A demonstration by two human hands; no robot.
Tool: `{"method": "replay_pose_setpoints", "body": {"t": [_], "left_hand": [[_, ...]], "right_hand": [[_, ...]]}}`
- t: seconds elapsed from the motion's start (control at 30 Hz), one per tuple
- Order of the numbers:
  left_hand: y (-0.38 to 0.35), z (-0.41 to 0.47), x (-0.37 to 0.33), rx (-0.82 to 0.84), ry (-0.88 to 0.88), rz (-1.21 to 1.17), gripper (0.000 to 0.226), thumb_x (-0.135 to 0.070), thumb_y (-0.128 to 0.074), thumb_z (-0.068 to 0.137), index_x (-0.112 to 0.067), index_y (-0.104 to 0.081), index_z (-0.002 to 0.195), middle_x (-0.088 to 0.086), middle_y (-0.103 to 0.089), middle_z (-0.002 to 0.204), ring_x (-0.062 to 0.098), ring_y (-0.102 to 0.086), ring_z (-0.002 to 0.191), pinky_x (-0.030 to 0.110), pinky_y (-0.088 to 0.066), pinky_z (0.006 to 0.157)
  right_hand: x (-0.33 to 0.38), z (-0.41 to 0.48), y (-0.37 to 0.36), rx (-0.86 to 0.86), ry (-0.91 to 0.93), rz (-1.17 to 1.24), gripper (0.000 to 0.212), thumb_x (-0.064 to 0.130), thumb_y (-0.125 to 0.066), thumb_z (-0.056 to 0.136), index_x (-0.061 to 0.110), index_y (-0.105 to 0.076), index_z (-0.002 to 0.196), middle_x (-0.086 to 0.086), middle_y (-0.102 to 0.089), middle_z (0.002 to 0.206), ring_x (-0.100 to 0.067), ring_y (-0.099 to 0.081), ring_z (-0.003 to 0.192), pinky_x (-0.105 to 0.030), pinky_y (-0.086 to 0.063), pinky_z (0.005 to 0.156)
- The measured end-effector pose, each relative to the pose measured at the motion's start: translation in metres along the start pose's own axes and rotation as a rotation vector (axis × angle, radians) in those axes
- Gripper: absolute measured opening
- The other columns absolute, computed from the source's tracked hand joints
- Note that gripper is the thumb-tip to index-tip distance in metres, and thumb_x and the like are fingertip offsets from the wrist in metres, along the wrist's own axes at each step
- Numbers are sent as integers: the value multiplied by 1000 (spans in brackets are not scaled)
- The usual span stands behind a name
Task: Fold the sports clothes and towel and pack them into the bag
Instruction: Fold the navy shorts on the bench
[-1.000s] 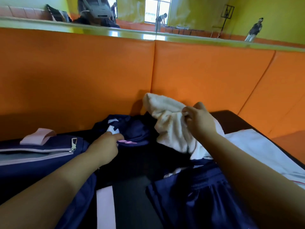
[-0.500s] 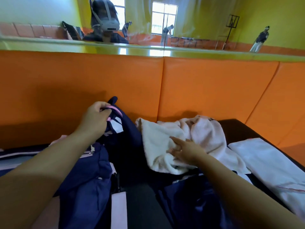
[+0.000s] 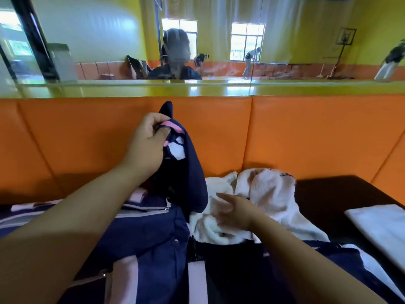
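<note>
While our left grip (image 3: pixel 149 141) clenches navy pink-trimmed garment (image 3: pixel 192 172) aloft, our right grip (image 3: pixel 234 212) lies released on crumpled white terry towel (image 3: pixel 269 189).

We're looking at a dark padded surface (image 3: pixel 324 194) across the lower frame. At lower left on it sits the navy bag (image 3: pixel 149 233) with pale pink trim. At centre there's a crumpled white towel (image 3: pixel 269 194), at far right a flat white cloth (image 3: pixel 381 224), and at lower right a navy garment with white panel (image 3: pixel 341 260).
</note>
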State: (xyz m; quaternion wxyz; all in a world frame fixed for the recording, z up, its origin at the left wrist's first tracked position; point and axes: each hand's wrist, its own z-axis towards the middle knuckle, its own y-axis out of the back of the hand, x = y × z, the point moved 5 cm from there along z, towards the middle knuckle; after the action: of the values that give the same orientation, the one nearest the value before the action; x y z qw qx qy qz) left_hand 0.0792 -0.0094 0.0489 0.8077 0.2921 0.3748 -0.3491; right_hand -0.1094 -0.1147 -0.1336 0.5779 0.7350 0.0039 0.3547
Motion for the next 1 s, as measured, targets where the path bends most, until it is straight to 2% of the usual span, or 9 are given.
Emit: {"method": "replay_pose_setpoints", "body": {"t": [0.1,0.2,0.3,0.4,0.5,0.6,0.73,0.83,1.0], "left_hand": [[4,4,-20,17,-30,-44,28,-4,-39,99,-27,-49,88,-24,-61,76,-11,-54,72,2,-40,60],[3,3,-39,49,-59,-48,28,-6,-41,99,-31,-49,89,-16,-57,88,-9,-53,74,2,-41,57],[3,1,-57,47,-100,-66,28,-6,-42,99,-30,-52,90,-13,-58,94,-10,-55,79,3,-41,66],[9,1,-65,28,-97,-51,17,-12,-45,98,-19,-60,101,-1,-64,107,9,-61,94,15,-46,77],[15,-2,-68,-5,-95,-25,16,-14,-48,97,-17,-62,102,2,-66,108,18,-61,99,27,-47,83],[19,-11,-76,-12,-131,8,22,-12,-50,96,-31,-58,88,-9,-63,94,12,-59,91,23,-45,82],[24,-26,-68,99,-140,141,22,-10,-59,91,-30,-62,83,-21,-66,78,-11,-58,72,13,-45,74],[25,-44,-50,214,-89,221,25,-8,-65,87,-30,-66,76,-24,-68,71,-6,-60,67,17,-47,70],[24,-66,-40,198,-24,274,19,-12,-61,90,-23,-68,76,-1,-68,83,19,-62,74,32,-47,66]], "right_hand": [[9,-9,18,-93,84,113,65,36,-62,88,32,-32,146,0,-42,145,-16,-43,129,-25,-36,99],[42,-33,43,-176,315,316,79,39,-73,78,44,-29,143,16,-39,145,1,-35,132,-17,-31,100],[76,-61,65,-141,419,482,59,26,-71,83,56,-41,123,40,-48,126,19,-41,116,-7,-36,92],[88,-79,86,-233,443,597,27,11,-62,90,38,-65,96,27,-67,100,5,-61,91,-13,-45,78],[86,-94,103,-305,423,683,37,-1,-53,90,30,-67,76,17,-67,79,-4,-56,66,-19,-43,64],[70,-109,126,-432,339,754,34,-4,-48,90,21,-59,71,8,-59,67,-11,-47,59,-26,-37,55],[49,-133,154,-539,213,810,18,1,-47,90,11,-56,77,-13,-54,66,-20,-39,61,-31,-27,53],[41,-151,171,-609,189,801,19,6,-51,87,18,-59,74,-11,-54,63,-20,-40,59,-33,-29,52],[37,-175,191,-662,155,821,30,-4,-42,91,16,-56,74,10,-47,42,-6,-35,35,-13,-25,36]]}}
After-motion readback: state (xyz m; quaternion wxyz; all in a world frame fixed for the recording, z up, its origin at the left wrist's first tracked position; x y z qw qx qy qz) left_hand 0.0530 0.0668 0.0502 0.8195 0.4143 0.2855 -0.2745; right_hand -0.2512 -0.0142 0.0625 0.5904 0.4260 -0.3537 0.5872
